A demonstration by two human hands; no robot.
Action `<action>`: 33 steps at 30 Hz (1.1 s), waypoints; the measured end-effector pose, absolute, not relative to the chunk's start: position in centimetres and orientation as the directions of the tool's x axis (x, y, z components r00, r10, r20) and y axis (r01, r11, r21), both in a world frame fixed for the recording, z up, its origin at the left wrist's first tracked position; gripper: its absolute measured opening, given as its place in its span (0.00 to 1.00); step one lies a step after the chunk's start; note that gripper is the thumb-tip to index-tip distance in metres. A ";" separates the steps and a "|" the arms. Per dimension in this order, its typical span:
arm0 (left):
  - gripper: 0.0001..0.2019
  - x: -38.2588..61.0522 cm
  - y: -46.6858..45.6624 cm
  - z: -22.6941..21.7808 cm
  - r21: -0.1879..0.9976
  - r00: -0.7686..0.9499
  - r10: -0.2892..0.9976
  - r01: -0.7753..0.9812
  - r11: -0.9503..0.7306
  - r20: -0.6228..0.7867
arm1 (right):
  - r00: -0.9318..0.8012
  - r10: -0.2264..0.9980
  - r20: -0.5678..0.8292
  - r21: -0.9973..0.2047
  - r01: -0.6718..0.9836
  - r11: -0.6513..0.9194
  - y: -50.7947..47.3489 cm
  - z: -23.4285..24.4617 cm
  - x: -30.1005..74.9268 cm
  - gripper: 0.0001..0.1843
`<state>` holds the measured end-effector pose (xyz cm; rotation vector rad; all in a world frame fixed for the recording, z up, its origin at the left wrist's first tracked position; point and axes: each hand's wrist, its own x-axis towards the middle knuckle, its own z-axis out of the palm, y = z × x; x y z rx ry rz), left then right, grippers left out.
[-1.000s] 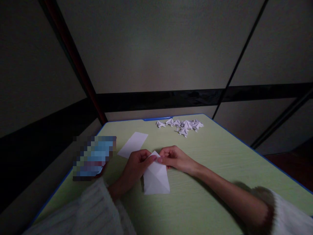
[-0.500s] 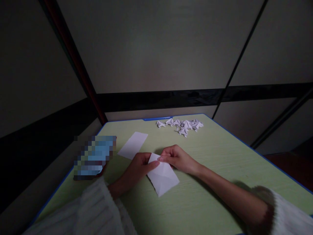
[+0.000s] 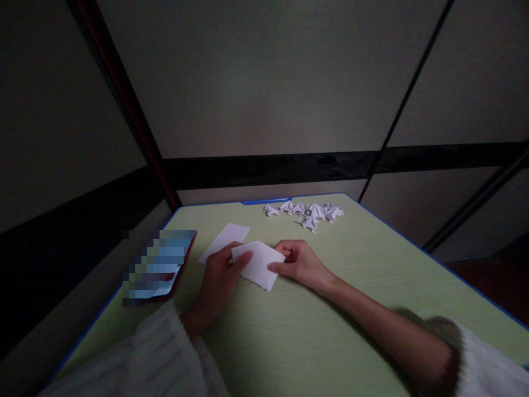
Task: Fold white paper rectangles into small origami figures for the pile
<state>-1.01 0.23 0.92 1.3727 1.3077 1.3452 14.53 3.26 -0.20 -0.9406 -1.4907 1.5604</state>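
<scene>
A piece of white paper (image 3: 259,263) is held up between my two hands just above the table, its outline angular and one corner pointing down toward me. My left hand (image 3: 221,275) pinches its left side, thumb on the near face and fingers behind. On the right edge, my right hand (image 3: 300,264) grips the paper between thumb and curled fingers. Behind my left hand lies a flat white paper sheet (image 3: 228,236), partly covered by that hand.
Several folded white paper figures (image 3: 316,212) sit in a cluster at the table's far side. A phone-like device (image 3: 165,264) with a blurred screen and red edge rests at the left. The pale green table (image 3: 372,264) has a blue rim and meets a panelled wall.
The held paper has been turned and lifted, and its near corner is now farther from me. My left hand has shifted left, and my right hand now grips the paper's right edge.
</scene>
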 end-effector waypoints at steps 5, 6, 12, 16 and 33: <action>0.08 -1.0 0.2 0.2 0.983 0.023 0.993 0.143 -0.118 0.116 | -0.192 0.978 0.079 -0.968 -0.250 0.029 3.6 0.4 14.8 0.13; 0.07 -0.9 0.2 -0.1 0.988 0.082 0.995 0.142 -0.061 0.049 | -0.194 0.977 0.089 -0.966 -0.256 0.037 3.6 0.5 14.9 0.13; 0.11 -0.6 0.3 -0.6 0.992 0.164 0.984 0.115 0.048 -0.067 | -0.349 0.933 0.091 -0.993 -0.108 0.056 3.2 0.4 14.9 0.12; 0.12 -0.8 0.6 -0.6 0.988 0.161 0.985 0.148 0.043 -0.067 | -0.422 0.902 0.090 -0.989 0.066 0.130 2.9 0.3 14.8 0.11; 0.06 -1.0 0.5 -0.7 0.991 -0.036 0.999 -0.137 0.002 -0.007 | -0.468 0.881 0.063 -0.997 -0.077 0.030 3.4 0.4 15.1 0.06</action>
